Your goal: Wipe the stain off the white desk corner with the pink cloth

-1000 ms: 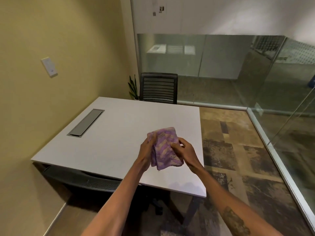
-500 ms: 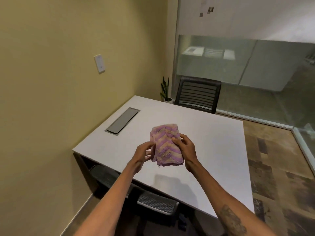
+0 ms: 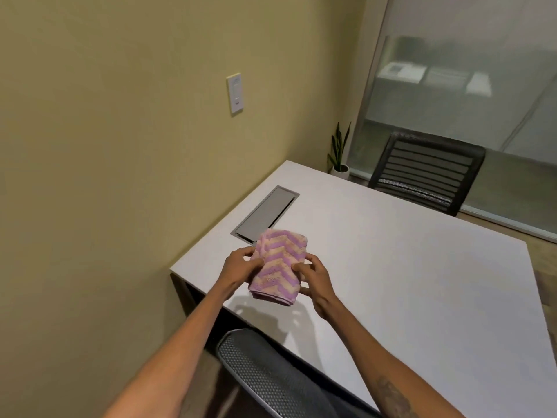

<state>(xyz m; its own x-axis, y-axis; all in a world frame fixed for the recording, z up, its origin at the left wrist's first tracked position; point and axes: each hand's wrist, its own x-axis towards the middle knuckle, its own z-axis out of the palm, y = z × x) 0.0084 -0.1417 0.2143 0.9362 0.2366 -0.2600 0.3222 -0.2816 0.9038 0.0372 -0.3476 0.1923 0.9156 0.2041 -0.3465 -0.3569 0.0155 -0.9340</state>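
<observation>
From the head view: both hands up over the near left part of the white desk (image 3: 407, 282), sharing one folded pink cloth (image 3: 278, 265) with purple and peach zigzag stripes. Left hand (image 3: 241, 267) clamped on the cloth's left edge, fingers curled over the top, thumb hidden behind the fabric. Right hand (image 3: 315, 280) pinching the right edge, fingertips (image 3: 297, 267) pressed onto the striped face. Cloth held above the surface, not touching it, a soft shadow cast on the desk just below. Near left desk corner (image 3: 176, 270) close by, just left of the left hand and hard against the yellow wall (image 3: 120, 146). Stain impossible to make out from here. Grey cable hatch (image 3: 265, 215) set flush in the desktop, just beyond the cloth's upper end. Light switch (image 3: 235, 94) on the wall above. Mesh chair (image 3: 271, 375) tucked in at the near edge, under the forearms. Black slatted chair (image 3: 428, 173) at the far side, small potted plant (image 3: 340, 155) in the corner beside it, frosted glass partition (image 3: 452, 101) behind.
</observation>
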